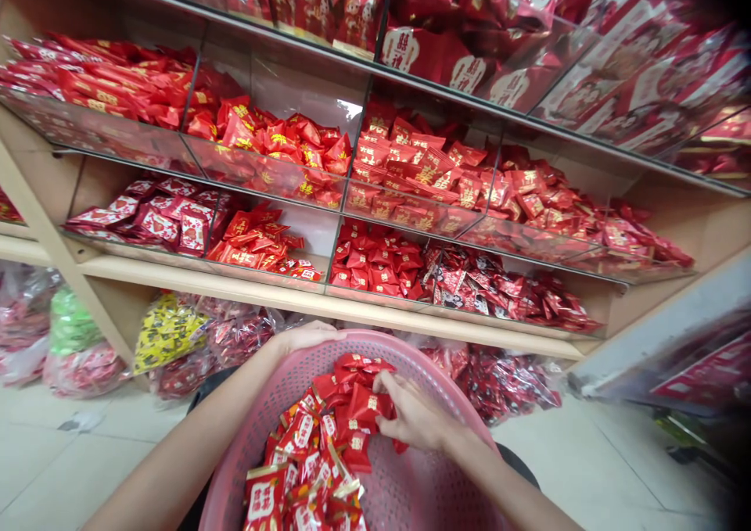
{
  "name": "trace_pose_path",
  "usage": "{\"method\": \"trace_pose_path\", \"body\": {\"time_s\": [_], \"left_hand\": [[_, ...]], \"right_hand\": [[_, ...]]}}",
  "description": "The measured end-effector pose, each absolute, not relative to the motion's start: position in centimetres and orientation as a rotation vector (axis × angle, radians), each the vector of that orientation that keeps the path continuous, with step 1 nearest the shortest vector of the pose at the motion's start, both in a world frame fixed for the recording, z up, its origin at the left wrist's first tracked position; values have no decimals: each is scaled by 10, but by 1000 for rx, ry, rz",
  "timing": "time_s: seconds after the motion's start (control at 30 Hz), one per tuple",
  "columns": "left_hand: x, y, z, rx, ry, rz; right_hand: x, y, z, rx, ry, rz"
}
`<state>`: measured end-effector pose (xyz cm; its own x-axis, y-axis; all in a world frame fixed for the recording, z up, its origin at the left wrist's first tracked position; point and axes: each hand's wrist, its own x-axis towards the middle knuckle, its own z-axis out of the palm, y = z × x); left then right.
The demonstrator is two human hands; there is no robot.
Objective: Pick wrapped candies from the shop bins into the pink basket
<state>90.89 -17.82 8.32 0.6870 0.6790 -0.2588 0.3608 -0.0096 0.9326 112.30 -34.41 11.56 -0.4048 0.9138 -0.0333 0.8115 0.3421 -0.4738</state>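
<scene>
A pink perforated plastic basket (463,382) is in front of me, tilted in view. My left hand (310,335) grips its far rim, with the fingers partly hidden behind the edge. Inside, small red candy packets with gold characters (357,414) lie heaped against packets with white labels and gold ends (299,437). My right hand (414,414) is in the basket, at the right side of the heap. Its thumb and fingers are curled around a red packet at the pile's edge. Bare pink basket bottom shows below that hand.
Wooden shelves (235,277) with clear dividers hold red packets in several compartments ahead. Larger red bags (422,54) fill the upper shelf. Under the shelves are plastic bags of yellow packets (170,331) and red packets (504,382). Pale floor tiles (76,461) lie on both sides.
</scene>
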Motion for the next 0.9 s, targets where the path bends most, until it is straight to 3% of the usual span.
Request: {"method": "trace_pose_path", "body": {"time_s": [0.37, 0.57, 0.9], "left_hand": [[906, -180, 86, 1626, 891, 314], [907, -179, 85, 1530, 840, 318], [908, -183, 89, 1504, 816, 326]], "right_hand": [[1110, -339, 105, -1576, -2618, 146], [1110, -342, 106, -1587, -2595, 86], [1108, -299, 160, -1431, -2322, -123]]}}
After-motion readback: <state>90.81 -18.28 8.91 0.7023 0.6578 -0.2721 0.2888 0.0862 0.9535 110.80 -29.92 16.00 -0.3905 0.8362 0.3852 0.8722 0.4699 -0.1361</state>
